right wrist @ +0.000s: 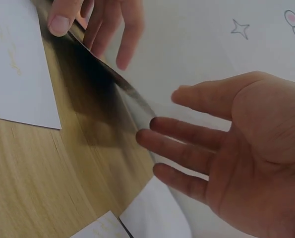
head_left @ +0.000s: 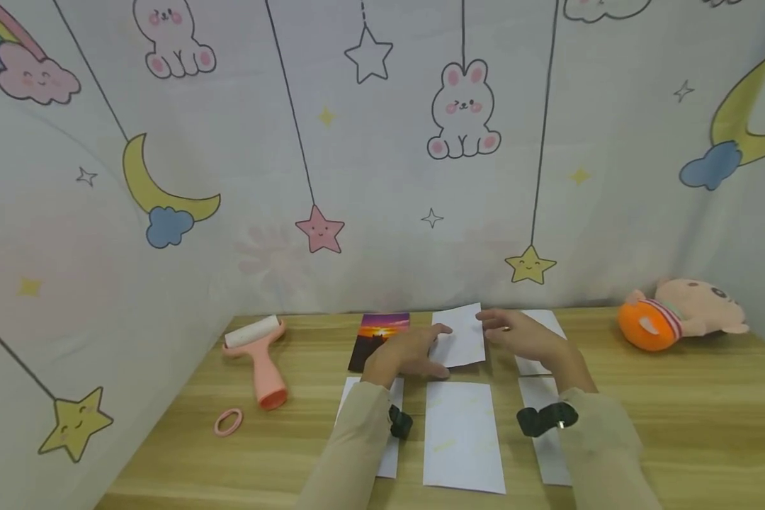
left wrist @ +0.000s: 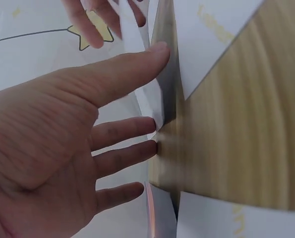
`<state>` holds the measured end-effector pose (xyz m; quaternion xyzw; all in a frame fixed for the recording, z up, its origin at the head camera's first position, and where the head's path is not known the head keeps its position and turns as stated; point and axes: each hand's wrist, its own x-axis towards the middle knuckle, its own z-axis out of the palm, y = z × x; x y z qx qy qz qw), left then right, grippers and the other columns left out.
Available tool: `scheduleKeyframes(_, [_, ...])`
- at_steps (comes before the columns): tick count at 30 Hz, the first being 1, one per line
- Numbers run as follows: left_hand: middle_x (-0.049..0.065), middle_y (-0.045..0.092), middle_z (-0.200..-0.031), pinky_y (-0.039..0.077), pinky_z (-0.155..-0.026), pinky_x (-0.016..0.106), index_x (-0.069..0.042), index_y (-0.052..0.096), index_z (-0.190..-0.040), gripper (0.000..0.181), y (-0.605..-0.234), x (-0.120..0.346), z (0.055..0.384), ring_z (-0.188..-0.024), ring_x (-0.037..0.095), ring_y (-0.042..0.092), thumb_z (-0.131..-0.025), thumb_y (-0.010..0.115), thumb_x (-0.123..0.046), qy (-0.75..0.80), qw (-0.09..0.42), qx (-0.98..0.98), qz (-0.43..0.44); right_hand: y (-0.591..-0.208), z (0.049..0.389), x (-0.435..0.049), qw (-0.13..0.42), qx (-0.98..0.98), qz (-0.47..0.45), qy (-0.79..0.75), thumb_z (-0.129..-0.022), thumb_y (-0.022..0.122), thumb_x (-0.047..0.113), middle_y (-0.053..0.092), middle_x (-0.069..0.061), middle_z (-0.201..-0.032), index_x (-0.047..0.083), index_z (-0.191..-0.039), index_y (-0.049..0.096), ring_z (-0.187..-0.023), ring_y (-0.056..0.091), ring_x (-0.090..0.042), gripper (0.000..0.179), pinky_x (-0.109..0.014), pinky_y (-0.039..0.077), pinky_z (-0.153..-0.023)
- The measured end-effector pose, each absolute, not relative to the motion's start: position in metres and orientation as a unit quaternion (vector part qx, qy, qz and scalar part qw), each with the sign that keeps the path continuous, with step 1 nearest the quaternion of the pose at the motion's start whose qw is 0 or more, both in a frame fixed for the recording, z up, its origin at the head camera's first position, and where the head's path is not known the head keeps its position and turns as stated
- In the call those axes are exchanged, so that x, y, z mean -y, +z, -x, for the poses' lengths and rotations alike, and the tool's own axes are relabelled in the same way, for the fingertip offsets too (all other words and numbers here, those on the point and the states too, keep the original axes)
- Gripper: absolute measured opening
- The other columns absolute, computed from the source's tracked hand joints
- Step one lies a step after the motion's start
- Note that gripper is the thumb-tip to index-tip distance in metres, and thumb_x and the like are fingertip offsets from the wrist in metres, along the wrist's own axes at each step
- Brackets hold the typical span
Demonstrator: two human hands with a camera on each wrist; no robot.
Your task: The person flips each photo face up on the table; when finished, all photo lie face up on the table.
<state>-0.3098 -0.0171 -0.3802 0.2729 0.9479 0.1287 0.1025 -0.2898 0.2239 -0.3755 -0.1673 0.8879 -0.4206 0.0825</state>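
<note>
Bench [head_left: 229,474]: backed by printed curtain [head_left: 382,156].
Tilted card [head_left: 468,341]: raised toward twelve o'clock, sunset card [head_left: 379,328] laid at its nine.
Left grip [head_left: 408,350]: set against it; whether pinching cannot be told.
Right grip [head_left: 528,336]: spread, fingertips rested at its three-o'clock edge.
Card turn: judged the step in hand; flat lowering seems next called for.

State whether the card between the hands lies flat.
Raised, at least partly: the card has shadowed table beneath it in the right wrist view.
</note>
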Motion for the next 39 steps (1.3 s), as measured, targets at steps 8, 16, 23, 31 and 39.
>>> scheduleKeyframes(8, [0.003,0.055,-0.144,0.045,-0.104,0.04,-0.033,0.04,-0.151,0.072,-0.378,0.017,0.313,-0.124,0.02,0.055,-0.089,0.074,-0.045,0.168,0.124,-0.929,-0.305,-0.373,0.29,-0.222,0.055,-0.857,0.187,-0.478,-0.103,0.052,0.015,0.054,-0.025,-0.139,0.0,-0.147,0.043,-0.126,0.053,-0.041,0.047,-0.06,0.04,-0.103])
scheduleKeyframes(16, [0.008,0.051,-0.147,0.049,-0.098,0.045,-0.043,0.028,-0.156,0.067,-0.368,0.02,0.309,-0.126,0.025,0.056,-0.098,0.063,-0.043,0.255,0.143,-0.891,-0.347,-0.369,0.289,-0.214,0.049,-0.827,0.2,-0.523,-0.106,0.048,0.013,0.056,-0.024,-0.137,-0.001,-0.152,0.033,-0.123,0.058,-0.039,0.051,-0.058,0.041,-0.104])
scheduleKeyframes(23, [0.006,0.055,-0.143,0.048,-0.1,0.042,-0.031,0.038,-0.155,0.058,-0.362,0.02,0.306,-0.127,0.024,0.056,-0.101,0.056,-0.044,0.258,0.13,-0.892,-0.349,-0.365,0.29,-0.209,0.052,-0.824,0.194,-0.529,-0.107,0.048,0.015,0.057,-0.02,-0.139,0.001,-0.152,0.035,-0.125,0.057,-0.036,0.049,-0.057,0.041,-0.104])
scheduleKeyframes(31, [0.004,0.058,-0.14,0.047,-0.101,0.041,-0.024,0.051,-0.145,0.045,-0.36,0.025,0.312,-0.129,0.025,0.055,-0.103,0.054,-0.041,0.297,0.11,-0.876,-0.363,-0.365,0.291,-0.204,0.068,-0.817,0.189,-0.541,-0.106,0.049,0.015,0.057,-0.019,-0.139,0.003,-0.151,0.037,-0.124,0.057,-0.036,0.048,-0.059,0.042,-0.101])
scheduleKeyframes(39, [0.005,0.065,-0.127,0.051,-0.094,0.036,-0.022,0.058,-0.133,0.036,-0.359,0.029,0.316,-0.113,0.019,0.063,-0.104,0.052,-0.041,0.308,0.072,-0.881,-0.352,-0.368,0.29,-0.203,0.077,-0.818,0.209,-0.53,-0.108,0.046,0.021,0.055,-0.02,-0.142,0.004,-0.152,0.036,-0.122,0.058,-0.036,0.048,-0.06,0.043,-0.099])
